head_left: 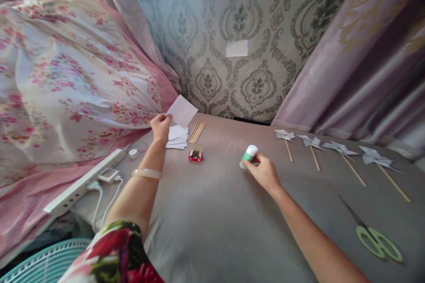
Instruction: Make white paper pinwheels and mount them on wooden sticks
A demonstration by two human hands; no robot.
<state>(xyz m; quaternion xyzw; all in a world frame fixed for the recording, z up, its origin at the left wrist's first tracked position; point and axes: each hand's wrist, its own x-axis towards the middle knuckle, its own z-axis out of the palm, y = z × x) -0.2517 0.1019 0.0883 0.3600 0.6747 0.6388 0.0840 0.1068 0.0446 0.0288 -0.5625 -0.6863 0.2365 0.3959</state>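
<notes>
My left hand (pixel 161 127) pinches a white square sheet of paper (pixel 182 110) and holds it up above a stack of white paper (pixel 177 138) on the grey table (pixel 206 212). My right hand (pixel 264 170) is closed around a green and white glue stick (pixel 248 155) that rests on the table near the middle. A small red box of pins (pixel 195 155) lies between the two hands. A bundle of wooden sticks (pixel 197 132) lies beside the paper stack.
Several paper pinwheels on sticks (pixel 312 143) lie in a row at the right. Green-handled scissors (pixel 375 239) lie at the near right. A white power strip (pixel 83 183) with chargers sits at the left edge, next to floral bedding (pixel 66 79). A fan grille (pixel 46 263) shows at bottom left.
</notes>
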